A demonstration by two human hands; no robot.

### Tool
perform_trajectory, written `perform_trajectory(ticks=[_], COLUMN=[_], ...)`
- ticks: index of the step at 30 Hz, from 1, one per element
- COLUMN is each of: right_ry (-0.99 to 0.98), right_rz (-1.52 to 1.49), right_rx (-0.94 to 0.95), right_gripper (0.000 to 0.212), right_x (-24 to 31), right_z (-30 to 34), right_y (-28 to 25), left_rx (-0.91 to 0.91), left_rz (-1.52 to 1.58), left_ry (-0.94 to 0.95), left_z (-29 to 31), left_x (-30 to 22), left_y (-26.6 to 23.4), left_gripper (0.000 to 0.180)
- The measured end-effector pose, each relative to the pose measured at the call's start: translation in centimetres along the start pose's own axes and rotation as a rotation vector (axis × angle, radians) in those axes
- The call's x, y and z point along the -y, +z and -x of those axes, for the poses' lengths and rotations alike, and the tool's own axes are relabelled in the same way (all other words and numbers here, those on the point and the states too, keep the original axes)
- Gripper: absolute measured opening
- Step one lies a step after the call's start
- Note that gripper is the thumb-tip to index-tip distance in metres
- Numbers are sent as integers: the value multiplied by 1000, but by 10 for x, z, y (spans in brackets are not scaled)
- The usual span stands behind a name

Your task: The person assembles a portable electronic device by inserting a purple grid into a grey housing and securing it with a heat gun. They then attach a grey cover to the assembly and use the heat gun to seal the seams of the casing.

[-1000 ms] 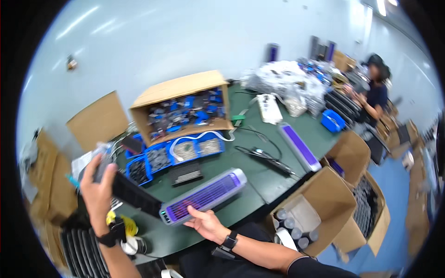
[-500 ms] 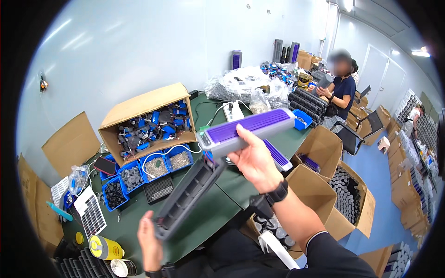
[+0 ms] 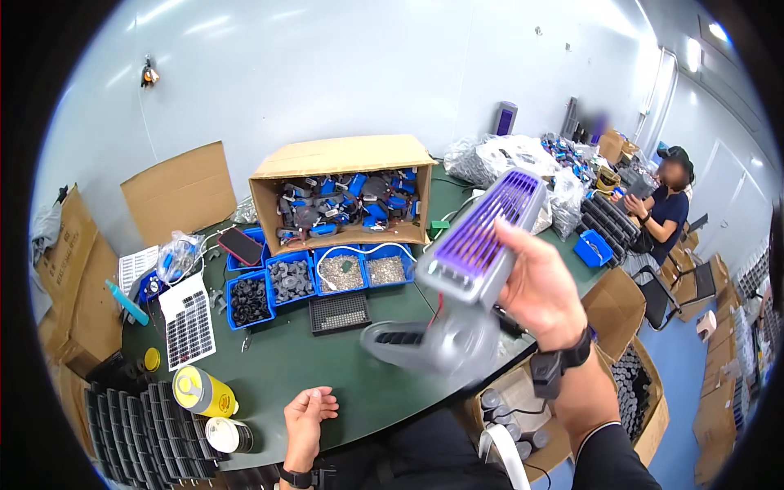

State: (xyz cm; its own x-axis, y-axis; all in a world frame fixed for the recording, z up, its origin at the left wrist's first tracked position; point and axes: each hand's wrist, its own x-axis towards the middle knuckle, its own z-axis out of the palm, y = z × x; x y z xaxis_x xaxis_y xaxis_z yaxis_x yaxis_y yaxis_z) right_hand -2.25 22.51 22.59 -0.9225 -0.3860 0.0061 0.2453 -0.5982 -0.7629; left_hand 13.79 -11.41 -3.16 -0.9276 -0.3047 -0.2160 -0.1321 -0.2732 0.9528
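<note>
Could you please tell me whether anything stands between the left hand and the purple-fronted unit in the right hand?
Yes: the blurred grey casing, just below the purple-fronted unit in the picture, crosses the straight line from the left hand. Nothing else visible does, though one view leaves depth uncertain.

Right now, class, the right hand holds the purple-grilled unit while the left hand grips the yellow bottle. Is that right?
No. In the head view, the left hand grips nothing visible; the yellow bottle stands clear, to its left. The right hand does hold the purple-grilled unit.
</note>
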Motion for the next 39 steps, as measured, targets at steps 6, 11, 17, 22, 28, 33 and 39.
perform_trajectory(ticks=[6,11,17,22,28,33,39], right_ry=[-15,-4,-24,-63,-113,-98,-47], right_rz=[-79,-33,57,38,137,217,254], right_rx=[10,-5,68,-15,116,197,356], right_gripper=[37,45,36,35,42,32,34], right_x=[11,29,20,34,-5,-33,-27], right_z=[11,7,13,-3,0,7,-4], right_y=[7,-30,-4,-19,26,83,94], left_rx=[46,27,24,15,-53,-3,285], left_rz=[-63,-88,-112,-96,-251,-575,-292], left_ry=[21,40,52,72,511,1040,982], left_z=[-8,-8,-6,-4,23,39,5], left_x=[-6,7,2,-1,-96,-170,-177], left_y=[30,31,29,35,55,77,117], left_gripper=[26,21,21,18,44,91,149])
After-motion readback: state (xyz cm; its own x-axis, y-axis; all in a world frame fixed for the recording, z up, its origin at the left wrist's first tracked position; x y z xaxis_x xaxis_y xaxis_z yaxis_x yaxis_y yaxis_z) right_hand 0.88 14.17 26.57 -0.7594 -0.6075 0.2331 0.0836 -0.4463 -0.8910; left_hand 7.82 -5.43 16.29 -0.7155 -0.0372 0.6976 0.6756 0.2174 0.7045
